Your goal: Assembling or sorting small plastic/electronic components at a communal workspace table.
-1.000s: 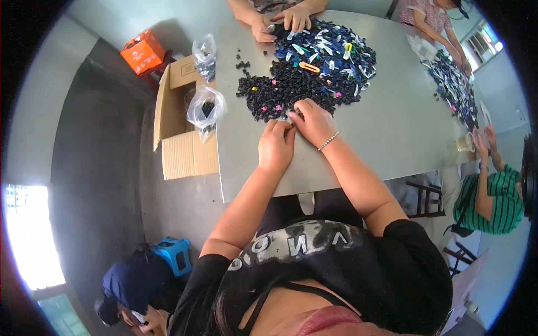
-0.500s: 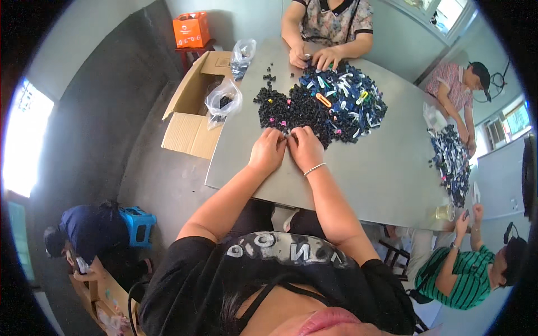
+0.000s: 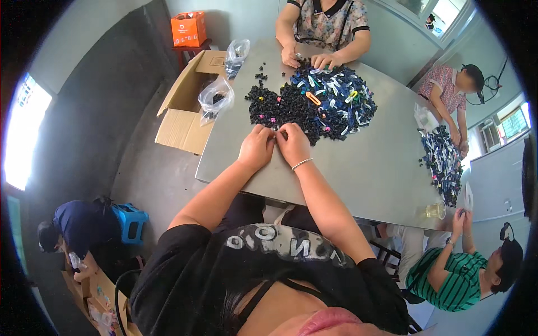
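- The big heap of small black plastic parts (image 3: 280, 106) sits on the grey metal table (image 3: 358, 168), toward the far-left part of the top, right ahead of the person's two hands.
- Left hand (image 3: 256, 148) and right hand (image 3: 293, 144) lie side by side at the near edge of that heap, fingertips touching each other, knuckles up, both forearms stretched straight out from the lower edge of the view.
- Both hands look curled with fingers pinched together over something tiny; whether anything is actually gripped, I can't tell, it's too small.
- Right wrist wears a thin silver bead bracelet (image 3: 301, 163).
- The black parts are mostly dark little lumps, with a few pink specks mixed in.
- Just beside the heap, to the right, it runs into a pile of blue, white and yellow plastic pieces (image 3: 342, 101), with one orange bit on top.
- Across the table a person in a patterned shirt (image 3: 325, 22) has both hands at that pile's far edge.
- Left edge of the table: two clear plastic bags (image 3: 216, 98), and below them on the floor an open brown cardboard box (image 3: 185, 117).
- Far right of the table there's another dark pile of mixed parts (image 3: 443, 162).
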`<state>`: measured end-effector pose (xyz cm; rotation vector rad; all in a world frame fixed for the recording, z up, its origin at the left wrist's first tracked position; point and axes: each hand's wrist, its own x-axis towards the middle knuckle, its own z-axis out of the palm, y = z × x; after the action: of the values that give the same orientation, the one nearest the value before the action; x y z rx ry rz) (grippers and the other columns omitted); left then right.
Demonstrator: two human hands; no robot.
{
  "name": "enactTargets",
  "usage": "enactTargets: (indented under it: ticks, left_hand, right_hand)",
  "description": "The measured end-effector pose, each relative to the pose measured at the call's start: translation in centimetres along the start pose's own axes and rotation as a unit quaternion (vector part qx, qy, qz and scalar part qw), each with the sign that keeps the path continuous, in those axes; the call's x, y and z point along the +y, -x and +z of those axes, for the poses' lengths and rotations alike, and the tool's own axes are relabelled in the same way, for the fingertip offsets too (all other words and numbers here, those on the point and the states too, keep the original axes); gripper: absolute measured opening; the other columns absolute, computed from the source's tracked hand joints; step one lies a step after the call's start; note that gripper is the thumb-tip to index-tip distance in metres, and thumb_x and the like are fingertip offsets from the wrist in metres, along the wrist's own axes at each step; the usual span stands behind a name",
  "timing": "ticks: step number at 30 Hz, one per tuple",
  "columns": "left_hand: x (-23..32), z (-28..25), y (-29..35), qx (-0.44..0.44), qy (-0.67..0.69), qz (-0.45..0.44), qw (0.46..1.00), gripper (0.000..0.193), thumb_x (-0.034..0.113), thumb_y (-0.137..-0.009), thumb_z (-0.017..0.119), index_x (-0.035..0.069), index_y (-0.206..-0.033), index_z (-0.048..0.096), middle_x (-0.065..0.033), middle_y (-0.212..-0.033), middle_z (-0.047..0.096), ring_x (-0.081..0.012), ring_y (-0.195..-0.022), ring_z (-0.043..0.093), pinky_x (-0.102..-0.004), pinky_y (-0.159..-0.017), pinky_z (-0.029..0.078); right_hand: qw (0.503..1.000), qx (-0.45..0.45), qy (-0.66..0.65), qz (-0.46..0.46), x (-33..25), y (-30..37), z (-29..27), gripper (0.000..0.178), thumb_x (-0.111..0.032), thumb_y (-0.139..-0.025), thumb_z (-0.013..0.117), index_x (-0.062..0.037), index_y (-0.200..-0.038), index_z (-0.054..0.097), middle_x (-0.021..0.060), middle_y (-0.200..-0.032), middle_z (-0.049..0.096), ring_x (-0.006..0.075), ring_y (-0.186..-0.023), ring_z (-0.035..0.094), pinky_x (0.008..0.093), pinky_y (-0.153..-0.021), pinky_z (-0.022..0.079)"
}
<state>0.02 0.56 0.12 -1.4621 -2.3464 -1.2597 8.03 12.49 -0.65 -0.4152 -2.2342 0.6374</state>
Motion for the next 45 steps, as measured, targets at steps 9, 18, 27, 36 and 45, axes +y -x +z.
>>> enactTargets:
  ticks: [9, 18, 27, 36, 45]
  left_hand:
    - [-0.3, 0.5, -0.5, 0.036, 0.034, -0.024, 0.999, 0.01, 0.011, -0.081, 0.064, 0.004, -0.088, 0.063, -0.015, -0.087, 0.061, -0.0348, -0.079, 0.06, -0.0413, -0.07, 0.05]
    - [-2.7, -2.1, -2.9, 0.127, 0.115, -0.123, 0.977, 0.015, 0.014, -0.083, 0.069, 0.001, -0.091, 0.067, -0.0127, -0.083, 0.064, -0.0192, -0.069, 0.06, -0.03, -0.064, 0.049]
    - [-12.1, -8.1, -9.2, 0.169, -0.156, -0.087, 0.969, 0.017, 0.009, -0.081, 0.064, 0.003, -0.096, 0.069, -0.0157, -0.098, 0.064, -0.0307, -0.084, 0.063, -0.0364, -0.074, 0.051]
    - [-6.1, -1.2, -7.8, 0.033, -0.102, -0.079, 0.991, 0.043, 0.031, -0.08, 0.068, 0.007, -0.115, 0.061, -0.0156, -0.123, 0.052, -0.0327, -0.103, 0.059, -0.0388, -0.086, 0.05]
    - [-4.0, 1.8, -7.4, 0.015, -0.044, -0.124, 0.991, 0.034, 0.032, -0.081, 0.067, 0.009, -0.107, 0.064, -0.0122, -0.109, 0.059, -0.0324, -0.099, 0.06, -0.0405, -0.082, 0.05]
  right_hand:
    - [0.993, 0.03, -0.072, 0.083, 1.6, -0.8, -0.2, 0.018, -0.021, -0.083, 0.067, -0.0049, -0.077, 0.061, 0.0137, -0.075, 0.063, 0.0318, -0.068, 0.061, 0.0382, -0.061, 0.048]
    - [0.999, -0.019, -0.027, 0.038, 1.8, -0.1, -0.5, 0.014, -0.018, -0.082, 0.067, -0.0042, -0.083, 0.064, 0.0101, -0.081, 0.065, 0.0237, -0.068, 0.061, 0.032, -0.062, 0.048]
    - [0.996, -0.029, -0.056, 0.056, 1.5, -0.3, -0.1, 0.013, -0.016, -0.083, 0.068, -0.0036, -0.085, 0.065, 0.0073, -0.077, 0.064, 0.015, -0.06, 0.058, 0.0279, -0.058, 0.047]
    - [0.996, -0.087, 0.009, 0.034, -1.3, -0.5, -1.8, 0.048, -0.031, -0.073, 0.077, -0.0065, -0.11, 0.059, 0.0089, -0.098, 0.059, 0.0213, -0.079, 0.061, 0.0335, -0.066, 0.05]
    - [0.991, -0.063, 0.118, 0.031, -0.2, -0.3, -0.1, 0.044, -0.027, -0.08, 0.069, -0.0072, -0.117, 0.055, 0.0112, -0.102, 0.055, 0.0315, -0.087, 0.061, 0.0392, -0.072, 0.051]
